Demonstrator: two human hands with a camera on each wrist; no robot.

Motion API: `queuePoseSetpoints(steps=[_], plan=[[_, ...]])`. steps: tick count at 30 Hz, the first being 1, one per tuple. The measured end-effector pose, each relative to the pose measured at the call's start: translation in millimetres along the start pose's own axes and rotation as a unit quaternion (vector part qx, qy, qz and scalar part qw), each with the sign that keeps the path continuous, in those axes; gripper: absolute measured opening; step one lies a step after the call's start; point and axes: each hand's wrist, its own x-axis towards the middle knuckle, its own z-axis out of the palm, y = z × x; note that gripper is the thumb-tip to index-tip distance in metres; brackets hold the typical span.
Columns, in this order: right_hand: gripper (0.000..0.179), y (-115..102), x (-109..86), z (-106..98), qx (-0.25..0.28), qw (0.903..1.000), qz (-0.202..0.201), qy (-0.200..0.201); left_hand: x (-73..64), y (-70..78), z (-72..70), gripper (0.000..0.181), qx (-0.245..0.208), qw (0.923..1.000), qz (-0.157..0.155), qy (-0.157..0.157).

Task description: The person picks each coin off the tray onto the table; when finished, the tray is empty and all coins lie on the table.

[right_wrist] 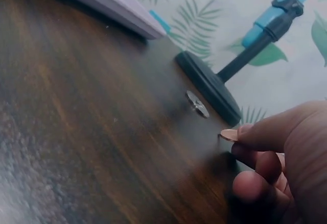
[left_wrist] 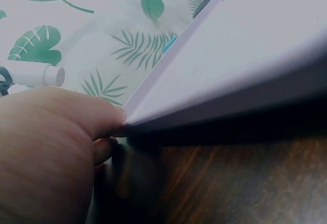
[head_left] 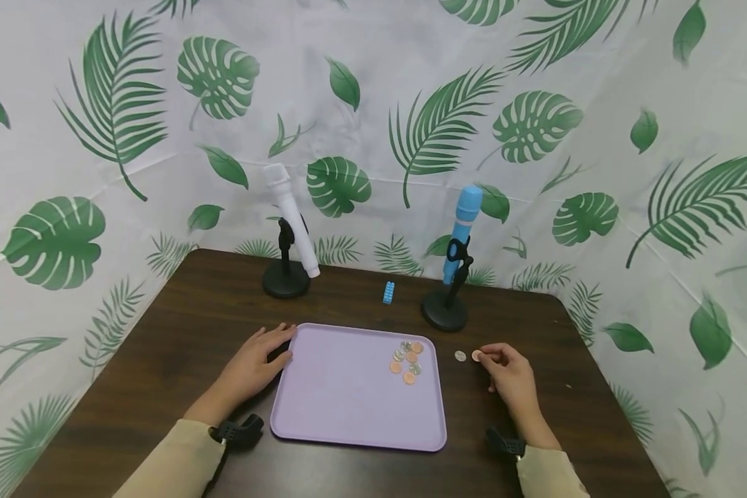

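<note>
A copper coin [right_wrist: 229,134] is pinched between the thumb and fingertips of my right hand [head_left: 509,377], on the table right of the tray. A silver coin [head_left: 460,356] lies on the table just left of it. The lavender tray [head_left: 348,401] carries several copper and silver coins [head_left: 409,378] grouped near its upper right corner. At the tray's left edge, my left hand [head_left: 255,366] lies with fingers extended, its thumb [left_wrist: 110,114] touching the rim in the left wrist view.
Behind the tray, a white microphone [head_left: 295,225] leans in a black stand [head_left: 285,280] at left, and a blue microphone [head_left: 463,225] in another black stand [head_left: 445,311] at right. A small blue studded block [head_left: 389,292] lies between. A leaf-patterned cloth [head_left: 361,131] hangs behind the dark table [head_left: 361,474].
</note>
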Motion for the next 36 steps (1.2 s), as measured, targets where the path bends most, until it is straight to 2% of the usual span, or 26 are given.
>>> queuePoseSetpoints(steps=[8,13,18,24,36], plan=[[0.021,-3.1,1.8,0.2,-0.041,0.999,-0.008,0.012,1.1,0.6,2.1,0.057,-0.001,1.0,0.001,0.001],[0.015,-6.2,2.2,-3.1,-0.077,0.9962,-0.031,0.026,1.8,1.2,6.9,0.057,-0.012,0.9999,0.001,0.0],[0.01,-6.8,0.1,0.7,-0.112,0.9921,-0.044,0.035,0.9,0.9,4.9,0.056,-0.007,1.0,0.003,0.001],[0.015,-4.2,0.7,4.5,-0.116,0.9917,-0.041,0.035,0.6,0.6,-0.2,0.055,-0.001,1.0,0.008,0.002],[0.018,-2.6,0.7,3.5,-0.122,0.9907,-0.05,0.031,0.6,-1.7,1.2,0.056,0.004,1.0,0.005,-0.005]])
